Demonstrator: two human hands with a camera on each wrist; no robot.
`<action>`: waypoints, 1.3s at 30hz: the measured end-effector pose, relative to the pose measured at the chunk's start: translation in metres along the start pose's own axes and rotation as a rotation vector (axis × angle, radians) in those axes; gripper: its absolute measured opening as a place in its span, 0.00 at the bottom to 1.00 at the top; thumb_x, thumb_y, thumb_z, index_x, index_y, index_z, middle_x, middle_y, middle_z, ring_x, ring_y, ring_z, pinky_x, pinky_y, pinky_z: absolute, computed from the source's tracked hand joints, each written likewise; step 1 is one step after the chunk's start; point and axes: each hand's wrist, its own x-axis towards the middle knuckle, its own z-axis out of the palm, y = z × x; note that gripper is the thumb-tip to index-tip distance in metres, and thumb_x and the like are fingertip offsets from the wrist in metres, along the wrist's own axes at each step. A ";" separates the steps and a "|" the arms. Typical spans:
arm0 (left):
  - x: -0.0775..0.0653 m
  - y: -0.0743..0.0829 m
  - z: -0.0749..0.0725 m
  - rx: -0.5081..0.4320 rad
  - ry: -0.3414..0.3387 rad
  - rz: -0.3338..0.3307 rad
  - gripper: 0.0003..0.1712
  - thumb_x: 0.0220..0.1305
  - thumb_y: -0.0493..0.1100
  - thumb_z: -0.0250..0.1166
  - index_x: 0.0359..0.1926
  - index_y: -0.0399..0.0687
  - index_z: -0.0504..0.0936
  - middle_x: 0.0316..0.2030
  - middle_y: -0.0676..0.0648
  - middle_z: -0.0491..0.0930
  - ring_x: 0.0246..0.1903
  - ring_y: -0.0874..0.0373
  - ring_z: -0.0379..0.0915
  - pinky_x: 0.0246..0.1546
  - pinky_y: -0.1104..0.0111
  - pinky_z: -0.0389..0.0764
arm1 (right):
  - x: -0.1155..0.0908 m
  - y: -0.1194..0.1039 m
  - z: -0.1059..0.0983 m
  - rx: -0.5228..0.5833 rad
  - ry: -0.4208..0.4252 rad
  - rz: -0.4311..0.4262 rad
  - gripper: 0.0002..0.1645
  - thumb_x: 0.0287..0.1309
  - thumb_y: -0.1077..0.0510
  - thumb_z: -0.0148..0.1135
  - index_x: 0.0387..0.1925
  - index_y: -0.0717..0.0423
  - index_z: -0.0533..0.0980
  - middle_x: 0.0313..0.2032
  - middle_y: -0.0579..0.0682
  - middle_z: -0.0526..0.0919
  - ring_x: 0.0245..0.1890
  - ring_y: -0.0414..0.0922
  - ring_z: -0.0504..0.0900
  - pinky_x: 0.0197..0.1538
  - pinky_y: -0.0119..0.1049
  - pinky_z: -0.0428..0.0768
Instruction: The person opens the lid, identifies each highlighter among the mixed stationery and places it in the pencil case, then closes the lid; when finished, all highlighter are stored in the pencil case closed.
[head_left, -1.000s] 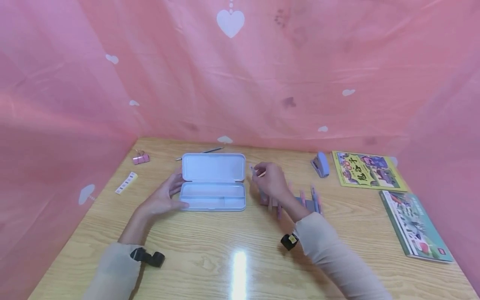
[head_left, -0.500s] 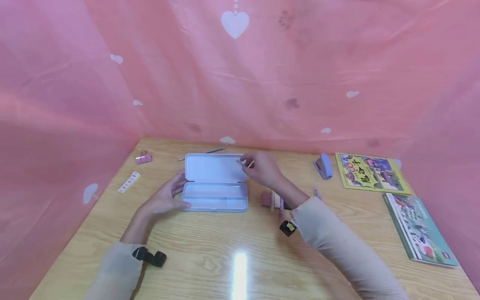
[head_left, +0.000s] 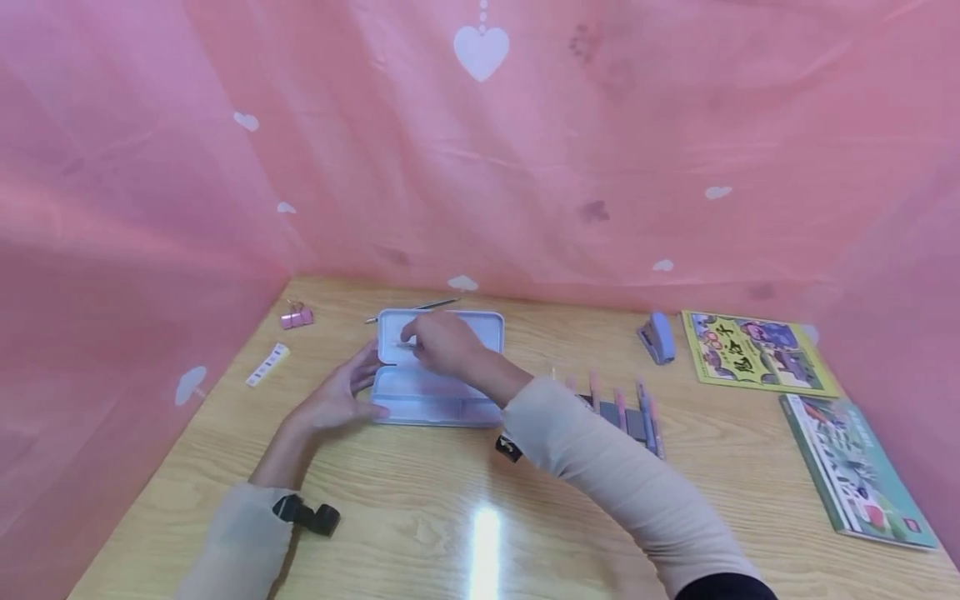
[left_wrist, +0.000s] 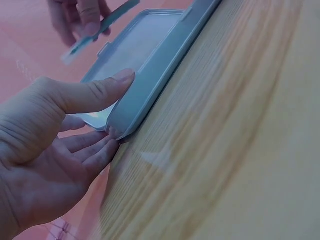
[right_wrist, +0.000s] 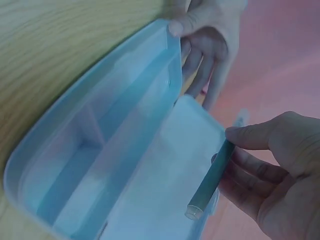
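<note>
A pale blue pencil case (head_left: 480, 410) lies open on the table, its lid (head_left: 489, 331) tilted back. At the case's left end, my left hand (head_left: 341, 400) grips it, thumb on the front rim and fingers along the outer side. My right hand (head_left: 446, 346) is over the lid, pinching a slim pen (right_wrist: 212, 181) between thumb and fingers. Dark green in the right wrist view, this pen has a clear, translucent end. The compartments (right_wrist: 120, 122) hold nothing where they show; in the head view, the right hand and forearm cover part of the case.
Several pens (head_left: 645, 408) lie across a dark grey strip (head_left: 611, 414), partly behind the right sleeve. A thin pencil (head_left: 442, 303) is behind the lid. Around them are a pink binder clip (head_left: 297, 317), a patterned strip (head_left: 267, 365), a purple stapler (head_left: 658, 337) and two books (head_left: 761, 354).
My right hand, with the pen, has travelled left from beside the laid-out pens to over the lid. My left hand has stayed on the case.
</note>
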 end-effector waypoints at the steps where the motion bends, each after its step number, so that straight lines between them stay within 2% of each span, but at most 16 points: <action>1: 0.000 0.000 0.000 -0.003 0.000 0.002 0.66 0.44 0.39 0.76 0.75 0.56 0.39 0.69 0.41 0.57 0.67 0.42 0.55 0.68 0.52 0.60 | 0.002 -0.003 0.003 -0.003 -0.002 -0.007 0.18 0.53 0.67 0.60 0.47 0.53 0.82 0.45 0.46 0.85 0.44 0.41 0.81 0.47 0.33 0.81; 5: 0.001 -0.001 -0.001 -0.016 0.005 0.005 0.66 0.43 0.37 0.76 0.75 0.56 0.40 0.67 0.40 0.61 0.67 0.42 0.56 0.68 0.54 0.61 | 0.007 -0.007 0.018 0.020 -0.034 0.006 0.18 0.54 0.66 0.60 0.47 0.52 0.82 0.46 0.46 0.84 0.50 0.44 0.79 0.53 0.36 0.79; 9: 0.004 -0.004 0.001 -0.030 -0.015 0.015 0.66 0.43 0.37 0.76 0.75 0.57 0.40 0.66 0.40 0.61 0.67 0.43 0.56 0.68 0.55 0.61 | 0.007 -0.003 0.038 0.010 -0.082 0.056 0.18 0.54 0.65 0.61 0.47 0.51 0.82 0.46 0.46 0.84 0.51 0.45 0.79 0.53 0.38 0.80; 11: 0.005 -0.004 0.002 -0.040 -0.024 0.016 0.66 0.43 0.36 0.76 0.75 0.57 0.40 0.66 0.40 0.61 0.67 0.44 0.56 0.67 0.56 0.62 | 0.007 -0.001 0.048 -0.029 -0.095 0.067 0.17 0.53 0.64 0.62 0.45 0.50 0.82 0.44 0.45 0.85 0.49 0.45 0.79 0.51 0.38 0.81; 14: 0.005 -0.004 0.002 -0.050 -0.022 0.028 0.67 0.42 0.35 0.76 0.75 0.54 0.40 0.66 0.38 0.61 0.67 0.42 0.56 0.67 0.56 0.62 | 0.008 0.000 0.059 -0.089 -0.100 0.051 0.09 0.51 0.63 0.64 0.36 0.51 0.84 0.34 0.44 0.85 0.39 0.44 0.80 0.42 0.35 0.82; 18: 0.005 -0.003 0.000 -0.052 -0.011 0.054 0.67 0.42 0.31 0.75 0.75 0.51 0.39 0.66 0.36 0.60 0.66 0.41 0.56 0.68 0.56 0.61 | 0.010 -0.003 0.065 -0.116 -0.124 0.036 0.04 0.53 0.63 0.62 0.27 0.52 0.80 0.22 0.44 0.77 0.28 0.42 0.74 0.29 0.31 0.76; 24: 0.003 -0.002 -0.003 -0.037 -0.003 0.021 0.67 0.42 0.32 0.75 0.75 0.54 0.39 0.67 0.38 0.59 0.67 0.43 0.56 0.67 0.59 0.62 | 0.014 -0.007 0.065 -0.116 -0.176 0.048 0.03 0.55 0.62 0.62 0.30 0.52 0.79 0.23 0.43 0.75 0.27 0.41 0.73 0.27 0.29 0.75; 28: 0.004 -0.001 -0.002 -0.028 -0.002 0.007 0.68 0.42 0.33 0.76 0.75 0.56 0.39 0.67 0.39 0.59 0.67 0.43 0.56 0.67 0.60 0.63 | 0.013 -0.006 0.062 -0.104 -0.170 0.063 0.08 0.55 0.61 0.63 0.38 0.52 0.81 0.31 0.44 0.81 0.33 0.42 0.78 0.36 0.32 0.81; 32: 0.004 0.000 -0.001 -0.034 -0.009 0.004 0.68 0.42 0.33 0.76 0.75 0.56 0.39 0.67 0.38 0.59 0.67 0.43 0.55 0.67 0.58 0.62 | 0.004 -0.003 0.042 -0.063 -0.137 0.069 0.15 0.54 0.57 0.64 0.46 0.52 0.81 0.42 0.47 0.84 0.43 0.45 0.81 0.47 0.38 0.82; 35: 0.003 0.000 -0.001 -0.026 -0.007 -0.003 0.68 0.42 0.34 0.76 0.75 0.56 0.39 0.66 0.39 0.60 0.67 0.43 0.56 0.68 0.57 0.61 | -0.012 0.004 0.019 -0.017 -0.101 0.065 0.18 0.54 0.56 0.65 0.47 0.55 0.80 0.44 0.50 0.84 0.44 0.46 0.81 0.47 0.40 0.82; 39: 0.001 -0.001 -0.001 -0.003 0.017 0.002 0.67 0.42 0.35 0.76 0.74 0.58 0.41 0.65 0.40 0.63 0.66 0.44 0.57 0.68 0.56 0.61 | -0.042 0.025 -0.004 -0.006 -0.036 0.075 0.20 0.54 0.53 0.66 0.48 0.57 0.80 0.42 0.53 0.84 0.41 0.46 0.81 0.42 0.41 0.83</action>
